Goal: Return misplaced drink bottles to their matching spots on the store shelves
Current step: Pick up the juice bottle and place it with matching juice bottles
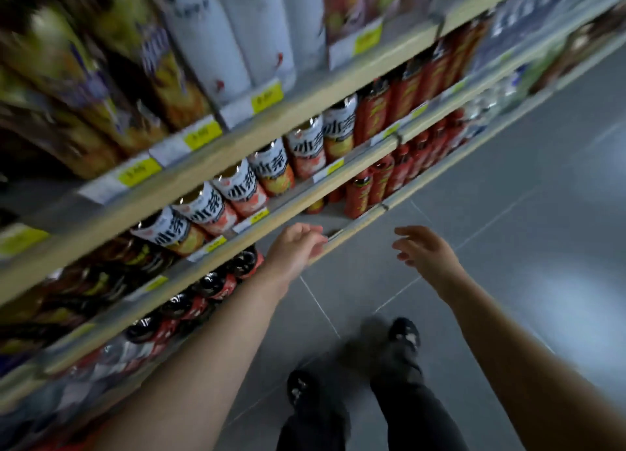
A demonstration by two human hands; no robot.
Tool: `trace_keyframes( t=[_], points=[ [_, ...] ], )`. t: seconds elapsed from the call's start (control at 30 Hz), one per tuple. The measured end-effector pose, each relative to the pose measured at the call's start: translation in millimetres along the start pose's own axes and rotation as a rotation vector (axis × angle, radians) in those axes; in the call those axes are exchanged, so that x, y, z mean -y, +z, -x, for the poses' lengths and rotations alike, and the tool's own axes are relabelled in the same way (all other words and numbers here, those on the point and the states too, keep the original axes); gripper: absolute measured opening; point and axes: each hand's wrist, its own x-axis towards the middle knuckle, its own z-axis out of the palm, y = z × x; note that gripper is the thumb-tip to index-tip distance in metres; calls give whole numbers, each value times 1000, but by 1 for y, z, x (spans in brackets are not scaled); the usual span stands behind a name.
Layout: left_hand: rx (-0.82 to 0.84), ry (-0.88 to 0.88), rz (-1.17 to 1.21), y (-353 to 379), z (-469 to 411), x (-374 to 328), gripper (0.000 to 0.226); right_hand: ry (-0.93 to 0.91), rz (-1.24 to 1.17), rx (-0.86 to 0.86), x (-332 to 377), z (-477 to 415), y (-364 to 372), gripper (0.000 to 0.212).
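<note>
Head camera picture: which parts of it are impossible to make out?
- Yellow price tags, head view: print smeared by motion blur.
- Bottles at top left: labels blurred, tops cut off by the frame edge.
- Left hand: whether it touches the shelf edge cannot be told.
- Lowest bottles: blurred, partly hidden by the left forearm.

I see glossy plastic wrap on the bottles (237, 186), pale matt shelf fronts (321, 98) that look like wood, papery tags (203, 134), a smooth tiled floor (508, 213) with a soft sheen, and matt dark cloth trousers (413, 416).
</note>
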Motion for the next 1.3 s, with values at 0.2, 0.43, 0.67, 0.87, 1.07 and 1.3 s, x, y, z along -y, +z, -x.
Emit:
trace_keyframes(
  t=[0.2,0.43,0.67,0.87,1.07,1.3],
  points=[
    [39,157,29,51,80,-75,13,-42,-193,-185,36,95,-89,16],
    [34,248,146,177,153,-95,15,-142,-207,-134,33,148,-204,16],
    [18,252,262,319,205,-100,16,-220,-202,-138,16,195,-348,14],
    [21,284,235,411,195,-129,18,-230,-227,-174,4,182,-442,17],
    [30,270,227,488,136,-172,18,-219,-242,-215,4,114,-518,16],
    [109,235,237,606,58,-269,18,-137,-285,-282,8,29,-636,14]
  ],
)
